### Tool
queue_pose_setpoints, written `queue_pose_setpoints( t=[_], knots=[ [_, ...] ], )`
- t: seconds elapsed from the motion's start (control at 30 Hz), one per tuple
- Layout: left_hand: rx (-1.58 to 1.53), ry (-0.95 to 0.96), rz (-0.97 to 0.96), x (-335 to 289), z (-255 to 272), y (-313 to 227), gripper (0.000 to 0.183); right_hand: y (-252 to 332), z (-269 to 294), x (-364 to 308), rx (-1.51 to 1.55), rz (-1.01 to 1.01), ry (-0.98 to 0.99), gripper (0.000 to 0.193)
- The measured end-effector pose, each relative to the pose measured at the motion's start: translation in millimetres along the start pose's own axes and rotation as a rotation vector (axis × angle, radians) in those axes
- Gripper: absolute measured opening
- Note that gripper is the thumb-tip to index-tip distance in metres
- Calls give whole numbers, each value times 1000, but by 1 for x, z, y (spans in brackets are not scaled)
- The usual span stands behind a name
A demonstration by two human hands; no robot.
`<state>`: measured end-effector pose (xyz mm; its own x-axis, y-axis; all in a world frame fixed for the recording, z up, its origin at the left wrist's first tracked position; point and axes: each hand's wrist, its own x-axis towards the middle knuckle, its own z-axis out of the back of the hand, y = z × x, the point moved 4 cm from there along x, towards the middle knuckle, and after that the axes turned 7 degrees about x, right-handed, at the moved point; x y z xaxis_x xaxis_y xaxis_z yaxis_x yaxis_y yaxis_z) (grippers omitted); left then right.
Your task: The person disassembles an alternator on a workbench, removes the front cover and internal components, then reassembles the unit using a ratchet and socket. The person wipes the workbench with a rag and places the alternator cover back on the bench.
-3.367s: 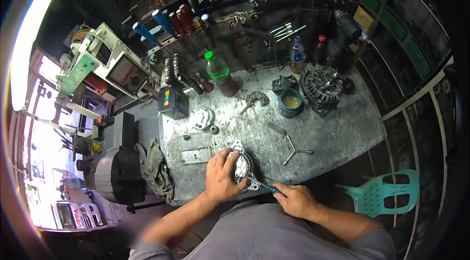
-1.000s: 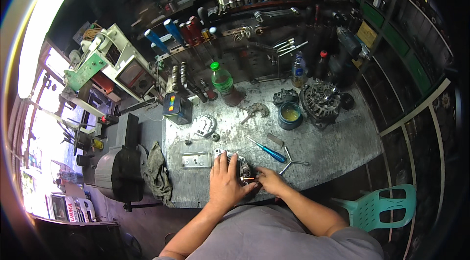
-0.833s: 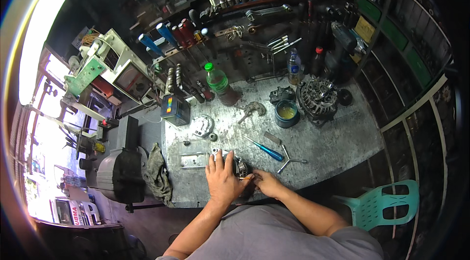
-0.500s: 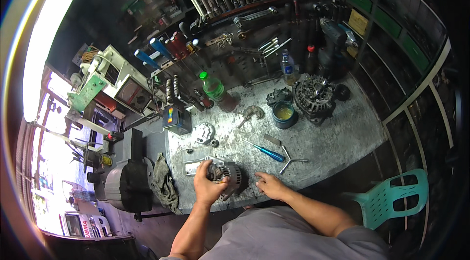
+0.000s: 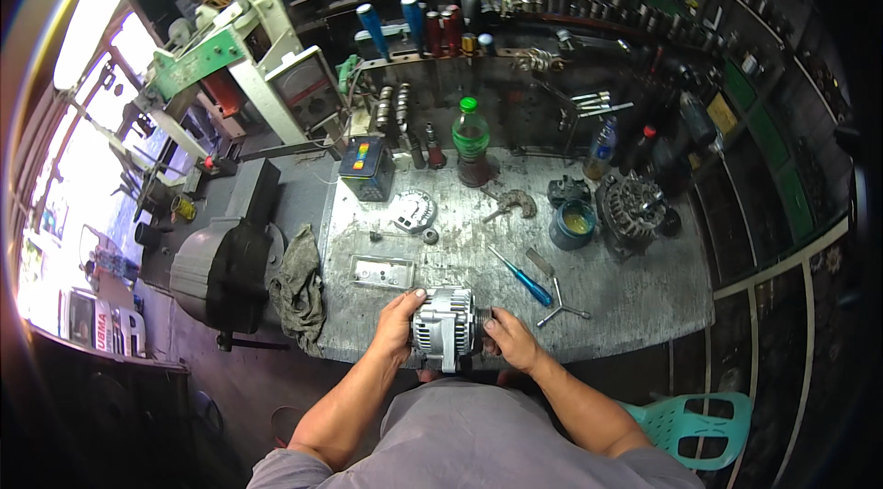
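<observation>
1. Cluttered workshop shelves ring a grey metal desk (image 5: 635, 291), scratched and stained; bright daylight comes in at the far left.
2. Both hands hold a silver alternator (image 5: 444, 327) at the near edge of the desk, right in front of the person; it lies on its side between the palms.
3. Left hand (image 5: 397, 325) wraps the left end of the alternator, fingers curled over its ribbed body; its grip is closed on the housing.
4. Right hand (image 5: 511, 339) presses on the right end, fingers bent around the pulley side; its grip is closed on the alternator too.
5. Just beyond the alternator lies a small flat metal tray (image 5: 383, 272); to the right lie a blue-handled screwdriver (image 5: 521, 276) and a three-way wrench (image 5: 559, 307), near each other.
6. Farther back stand a green bottle (image 5: 471, 138), a round tin (image 5: 572, 225) with yellow paste and a second, dark alternator (image 5: 632, 208); a grey rag (image 5: 298, 283) hangs off the left edge.
</observation>
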<state>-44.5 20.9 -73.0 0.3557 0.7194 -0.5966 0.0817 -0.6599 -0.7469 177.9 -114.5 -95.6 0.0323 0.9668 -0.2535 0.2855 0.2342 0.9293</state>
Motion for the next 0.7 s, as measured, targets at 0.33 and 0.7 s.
queue_pose_setpoints(
  t=[0.33,0.7],
  knots=[
    [88,72,40,24,-2,-12,43,0,11,15,-1,-14,68,44],
    [150,11,14,28,3,-11,44,-53,37,-1,839,-868,497,116]
  ],
)
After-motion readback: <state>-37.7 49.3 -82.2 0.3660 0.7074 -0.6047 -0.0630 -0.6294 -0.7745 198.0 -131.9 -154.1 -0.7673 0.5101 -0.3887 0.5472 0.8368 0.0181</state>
